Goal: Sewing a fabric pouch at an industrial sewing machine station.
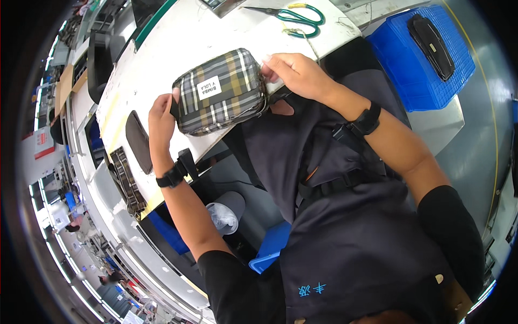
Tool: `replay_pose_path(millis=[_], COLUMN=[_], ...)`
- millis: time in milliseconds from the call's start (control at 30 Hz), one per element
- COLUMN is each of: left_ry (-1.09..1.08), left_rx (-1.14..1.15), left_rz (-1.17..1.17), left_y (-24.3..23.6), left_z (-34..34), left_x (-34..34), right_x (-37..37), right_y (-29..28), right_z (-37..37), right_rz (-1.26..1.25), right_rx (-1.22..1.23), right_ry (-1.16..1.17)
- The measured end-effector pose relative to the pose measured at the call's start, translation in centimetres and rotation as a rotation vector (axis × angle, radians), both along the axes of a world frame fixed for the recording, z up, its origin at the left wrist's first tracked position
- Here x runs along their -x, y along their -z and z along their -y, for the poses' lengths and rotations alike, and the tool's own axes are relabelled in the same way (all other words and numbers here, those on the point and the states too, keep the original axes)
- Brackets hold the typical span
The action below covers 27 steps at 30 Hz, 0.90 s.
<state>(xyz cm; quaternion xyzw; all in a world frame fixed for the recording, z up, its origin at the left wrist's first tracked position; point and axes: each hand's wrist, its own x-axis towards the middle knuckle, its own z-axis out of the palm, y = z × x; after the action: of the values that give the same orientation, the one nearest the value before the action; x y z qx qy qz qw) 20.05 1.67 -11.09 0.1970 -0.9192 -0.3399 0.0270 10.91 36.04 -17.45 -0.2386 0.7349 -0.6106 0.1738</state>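
Filling the grip: 1 plaid pouch (224, 100) was held at the edge of the white table (178, 48).
Left hand (162, 114): grasped the pouch's left end.
Right hand (294, 73): grasped its right end.
Scissors (285, 13): lay beyond the right hand.
Blue bin (389, 60): stood right of the grip, bearing 1 dark purse (431, 48).

Plaid pouch (232, 102) — fingers (279, 63) at both ends.

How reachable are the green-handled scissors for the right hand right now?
Probably yes: the green-handled scissors lie beyond the right hand on the white tabletop, with nothing bulky between. But its grip is on the plaid pouch, so it would likely have to let go first.
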Motion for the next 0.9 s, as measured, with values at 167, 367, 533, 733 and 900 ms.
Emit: replay_pose_path(millis=[167, 367, 533, 733, 900], left_ry=[0.079, -0.07, -0.071, -0.209, -0.32], left_rx=[0.188, -0.142, -0.136, -0.573, -0.656], left_rz=[-0.051, -0.099, 0.024, -0.166, -0.515], left_y=[0.8, 0.0, 0.0, 0.9, -3.4], left_z=[-1.0, -3.4, -2.3, -1.1, 0.7], left_x=[1.2, 1.0, -1.7, -3.8, -1.7], right_x=[-0.5, -1.2, 0.8, 1.9, 2.6], right_y=[-2.4, -2.3, -1.5, -0.9, -0.6], right_z=[-0.3, 0.6, 2.2, 2.4, 0.9], right_rz=[0.226, -0.127, 0.074, 0.279, 0.147], right_rx=[-0.135, -0.049, 0.094, 0.192, 0.17], right_ry=[-0.107, 0.027, -0.037, -0.12, -0.151])
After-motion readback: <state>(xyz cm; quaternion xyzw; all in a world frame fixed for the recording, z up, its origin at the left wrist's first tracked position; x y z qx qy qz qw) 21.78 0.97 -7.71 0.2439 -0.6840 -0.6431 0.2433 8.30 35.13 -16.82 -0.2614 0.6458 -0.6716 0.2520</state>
